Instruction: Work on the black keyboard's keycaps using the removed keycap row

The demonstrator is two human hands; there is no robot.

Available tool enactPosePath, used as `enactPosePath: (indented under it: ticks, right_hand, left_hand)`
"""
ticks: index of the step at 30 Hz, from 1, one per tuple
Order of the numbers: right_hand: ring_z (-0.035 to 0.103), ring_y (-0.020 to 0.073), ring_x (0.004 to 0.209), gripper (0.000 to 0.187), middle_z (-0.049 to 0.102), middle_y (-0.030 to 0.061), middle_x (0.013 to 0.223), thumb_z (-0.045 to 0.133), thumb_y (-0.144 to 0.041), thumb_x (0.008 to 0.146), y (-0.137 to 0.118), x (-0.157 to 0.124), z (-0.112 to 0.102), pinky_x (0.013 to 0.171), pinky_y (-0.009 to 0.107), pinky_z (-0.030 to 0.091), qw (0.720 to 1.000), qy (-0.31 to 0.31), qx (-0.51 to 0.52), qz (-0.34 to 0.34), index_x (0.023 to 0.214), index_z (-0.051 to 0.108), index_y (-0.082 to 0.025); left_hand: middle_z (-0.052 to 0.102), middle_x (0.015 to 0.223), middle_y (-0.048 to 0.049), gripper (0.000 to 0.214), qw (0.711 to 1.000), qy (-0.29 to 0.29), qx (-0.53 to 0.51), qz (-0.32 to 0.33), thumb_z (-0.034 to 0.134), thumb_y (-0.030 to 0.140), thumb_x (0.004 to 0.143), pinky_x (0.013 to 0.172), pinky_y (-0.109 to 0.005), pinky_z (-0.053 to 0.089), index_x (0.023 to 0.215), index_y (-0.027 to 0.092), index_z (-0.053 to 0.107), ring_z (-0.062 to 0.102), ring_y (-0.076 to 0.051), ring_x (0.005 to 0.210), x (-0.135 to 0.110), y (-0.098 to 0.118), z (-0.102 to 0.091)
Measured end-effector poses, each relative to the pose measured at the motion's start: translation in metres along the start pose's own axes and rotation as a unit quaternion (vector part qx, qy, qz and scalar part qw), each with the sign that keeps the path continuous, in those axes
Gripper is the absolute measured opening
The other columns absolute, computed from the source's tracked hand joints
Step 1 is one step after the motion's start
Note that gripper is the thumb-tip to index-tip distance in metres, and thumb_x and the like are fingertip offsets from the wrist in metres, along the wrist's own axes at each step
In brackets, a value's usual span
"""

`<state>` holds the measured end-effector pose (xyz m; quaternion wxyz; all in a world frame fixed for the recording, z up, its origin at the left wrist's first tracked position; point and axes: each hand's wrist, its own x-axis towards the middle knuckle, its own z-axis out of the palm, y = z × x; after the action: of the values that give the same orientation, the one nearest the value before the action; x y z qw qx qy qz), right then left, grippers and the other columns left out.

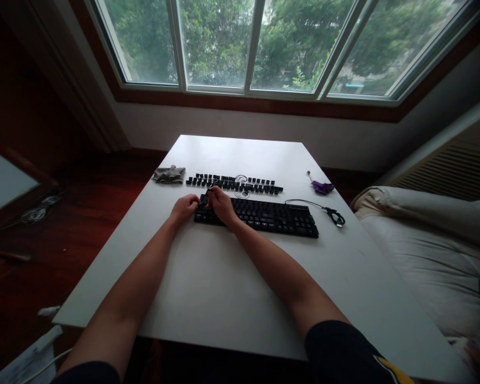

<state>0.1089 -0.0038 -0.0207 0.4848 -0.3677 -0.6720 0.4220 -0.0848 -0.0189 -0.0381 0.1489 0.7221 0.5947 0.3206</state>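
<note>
A black keyboard [268, 216] lies across the white table in front of me. My left hand [184, 207] is closed at its left end, fingers curled against the edge. Over the upper left part of the keys, my right hand [221, 204] is closed in a pinch. Something small and thin shows at its fingertips, too dark and small to name. Just beyond the keyboard, loose black keycaps [260, 188] stand in rows. Both hands hide the keyboard's left keys in part.
A grey crumpled cloth [169, 174] lies at the table's left edge. To the right are a purple cloth [322, 187], a small thin-handled brush-like thing [309, 174] and a coiled USB cable [336, 216]. A pale sofa [428, 234] stands beside the white table [232, 298].
</note>
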Motion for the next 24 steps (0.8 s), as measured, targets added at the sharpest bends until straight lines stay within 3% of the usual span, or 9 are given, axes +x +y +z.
enactPosePath:
  ticks: [4,10,18,24]
  right_hand:
    - [0.062,0.0117,0.055,0.029,0.062,-0.0044,0.068,0.047,-0.052,0.096,0.002,-0.001,0.002,0.056,0.022,0.049,1.0,0.008,0.019,-0.003,0.1,0.055,-0.025]
    - [0.063,0.0124,0.059,0.029,0.064,-0.0028,0.073,0.046,-0.052,0.096,0.002,-0.001,0.002,0.059,0.023,0.049,1.0,0.021,0.01,0.013,0.101,0.054,-0.024]
    - [0.061,0.0128,0.058,0.026,0.061,-0.003,0.071,0.042,-0.049,0.098,0.002,0.0,0.0,0.056,0.023,0.047,0.999,0.037,-0.005,0.036,0.1,0.05,-0.025]
    - [0.06,0.0143,0.057,0.025,0.057,-0.0035,0.068,0.041,-0.049,0.098,0.007,0.003,-0.002,0.054,0.024,0.045,0.996,0.051,-0.016,0.065,0.099,0.05,-0.025]
  left_hand:
    - [0.072,0.087,-0.0023,0.03,0.998,-0.011,-0.066,0.001,0.045,0.03,0.086,0.077,-0.029,0.048,0.09,0.021,0.073,0.063,-0.019,0.084,0.0,-0.001,-0.002]
    - [0.071,0.094,-0.0037,0.039,0.992,-0.011,-0.129,-0.012,0.061,0.043,0.084,0.068,-0.027,0.048,0.114,0.02,0.07,0.062,-0.016,0.077,-0.002,0.0,-0.003]
    - [0.074,0.098,-0.0058,0.037,0.988,-0.007,-0.152,-0.025,0.063,0.042,0.084,0.075,-0.029,0.052,0.113,0.02,0.071,0.065,-0.018,0.08,0.0,-0.002,0.0]
    - [0.074,0.105,-0.0078,0.034,0.982,0.095,-0.143,-0.08,0.059,0.036,0.087,0.085,-0.03,0.052,0.115,0.018,0.068,0.067,-0.019,0.092,0.009,-0.023,0.001]
